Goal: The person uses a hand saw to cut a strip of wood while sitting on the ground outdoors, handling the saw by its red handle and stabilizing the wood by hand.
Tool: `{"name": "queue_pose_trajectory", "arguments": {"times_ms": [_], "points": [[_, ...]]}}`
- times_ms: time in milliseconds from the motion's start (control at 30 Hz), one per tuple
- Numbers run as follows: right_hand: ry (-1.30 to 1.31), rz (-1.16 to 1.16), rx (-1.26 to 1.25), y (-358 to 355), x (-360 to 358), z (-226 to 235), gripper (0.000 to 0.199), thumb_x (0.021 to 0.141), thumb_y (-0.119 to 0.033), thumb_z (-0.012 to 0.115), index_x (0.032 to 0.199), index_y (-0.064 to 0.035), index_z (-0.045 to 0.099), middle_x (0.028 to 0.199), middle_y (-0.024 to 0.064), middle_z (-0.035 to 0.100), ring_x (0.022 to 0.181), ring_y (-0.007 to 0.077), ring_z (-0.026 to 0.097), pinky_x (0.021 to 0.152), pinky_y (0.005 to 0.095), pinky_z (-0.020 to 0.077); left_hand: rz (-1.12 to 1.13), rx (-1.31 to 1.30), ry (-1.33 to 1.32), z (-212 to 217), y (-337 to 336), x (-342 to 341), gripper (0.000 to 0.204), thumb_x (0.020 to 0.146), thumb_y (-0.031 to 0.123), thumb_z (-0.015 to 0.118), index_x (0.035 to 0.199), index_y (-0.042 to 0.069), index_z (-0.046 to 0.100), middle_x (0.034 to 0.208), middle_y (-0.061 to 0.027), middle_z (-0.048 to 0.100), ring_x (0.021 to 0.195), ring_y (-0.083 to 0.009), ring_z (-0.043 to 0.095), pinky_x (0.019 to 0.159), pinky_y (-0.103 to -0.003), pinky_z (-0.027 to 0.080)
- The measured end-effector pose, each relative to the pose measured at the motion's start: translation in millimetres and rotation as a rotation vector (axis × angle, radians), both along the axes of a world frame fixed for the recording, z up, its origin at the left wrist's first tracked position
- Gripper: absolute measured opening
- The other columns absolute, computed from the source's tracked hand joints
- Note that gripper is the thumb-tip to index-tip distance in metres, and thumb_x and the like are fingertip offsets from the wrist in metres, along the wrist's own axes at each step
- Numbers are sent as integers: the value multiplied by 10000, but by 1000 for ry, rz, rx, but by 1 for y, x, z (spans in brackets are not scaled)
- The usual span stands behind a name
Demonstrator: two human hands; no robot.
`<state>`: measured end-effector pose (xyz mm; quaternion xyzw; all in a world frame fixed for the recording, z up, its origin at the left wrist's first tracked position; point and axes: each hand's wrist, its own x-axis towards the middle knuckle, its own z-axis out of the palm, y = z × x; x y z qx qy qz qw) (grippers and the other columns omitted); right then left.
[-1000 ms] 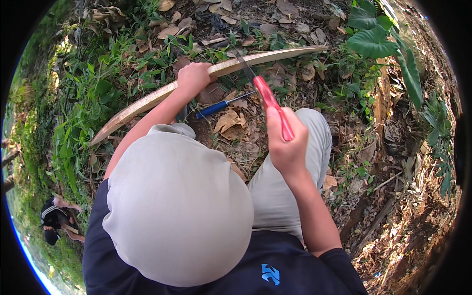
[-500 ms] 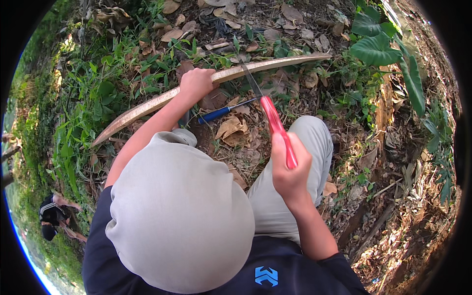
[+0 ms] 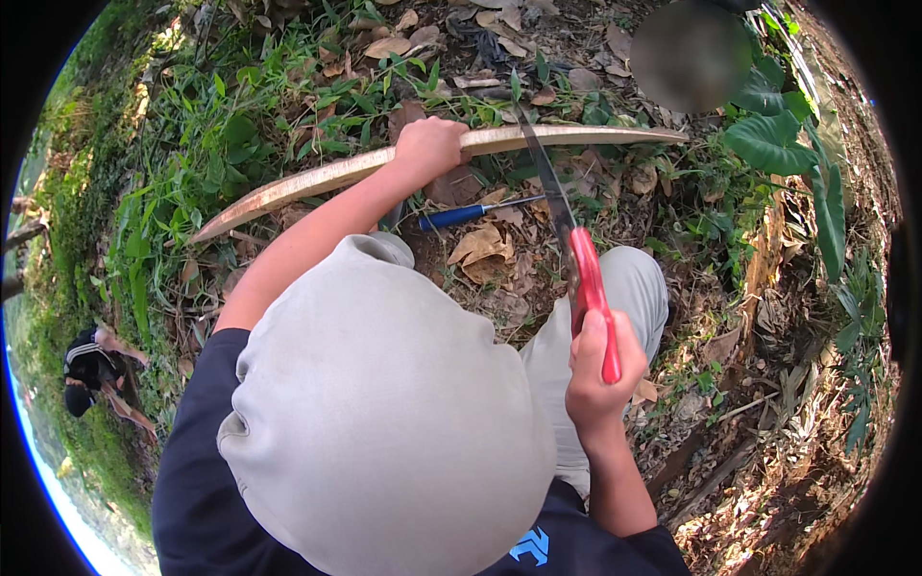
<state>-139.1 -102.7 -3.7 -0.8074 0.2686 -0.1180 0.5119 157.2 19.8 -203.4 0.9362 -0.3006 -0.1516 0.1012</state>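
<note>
Head view, looking down over a pale grey cap (image 3: 384, 422) and dark shirt (image 3: 206, 499) onto bare forest ground (image 3: 711, 480) littered with dry leaves (image 3: 480, 245).

Left hand (image 3: 429, 149): fingers closed tight around a long, pale wooden stick (image 3: 317, 178), gripping it near its middle. The stick runs almost level across the upper part of the ground, one tapered end among the green weeds (image 3: 192, 144) at the left edge, the other end reaching toward the broad-leafed plant (image 3: 783, 144) at the upper right (the wood bows in this view, but the lens bends straight lines, so its true shape cannot be told).

Right hand (image 3: 600, 370): fingers wrapped around the red handle of a long knife (image 3: 567, 230). The grey blade points up and away from the person, and its far part lies across the stick just right of the left hand, touching or nearly touching the wood; which, I cannot tell.

On the ground between the two hands, just below the stick, lies a tool with a blue handle (image 3: 461, 213) and a thin metal shaft, apart from both hands. The person's knee in light trousers (image 3: 634, 283) sits just right of the knife handle.

A dark bundle (image 3: 86, 370) lies at the left edge, well apart.
</note>
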Motion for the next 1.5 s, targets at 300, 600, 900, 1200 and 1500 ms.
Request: {"name": "queue_pose_trajectory", "arguments": {"times_ms": [300,600,900,1200,1500], "points": [[15,35,-13,-1,3,15,197,1025,-121,604,868,-3,619,608,-34,509,568,22,430,484,272,340,21,4,-4,1,2,-5,398,795,471,783,1096,211,762,947,-107,766,907,-323,739,803,-463,589],[-8,-34,270,-22,29,-21,292,1070,-202,543,832,-36,575,643,-43,486,560,19,409,494,240,315,-6,-58,-16,-1,2,-4,321,812,301,740,1108,180,770,959,-108,769,902,-325,742,779,-463,593],[-46,-31,217,-10,50,-27,273,1069,-205,542,868,-26,592,646,-30,503,563,32,435,507,248,344,27,-112,-52,-8,1,3,271,776,286,748,1024,180,780,904,-126,760,856,-332,743,749,-459,597],[-18,5,101,-14,41,-20,248,1053,-158,558,864,-5,604,633,-40,468,583,23,408,511,259,326,10,-64,-26,-2,0,4,368,769,405,792,1057,177,776,914,-114,762,883,-323,739,766,-458,593],[-12,-51,177,-18,-2,-1,264,1044,-166,551,849,-1,617,632,-52,499,569,17,436,505,229,321,34,-84,-22,-2,3,2,361,781,414,773,1060,184,763,919,-108,762,887,-331,736,768,-472,587]]}}
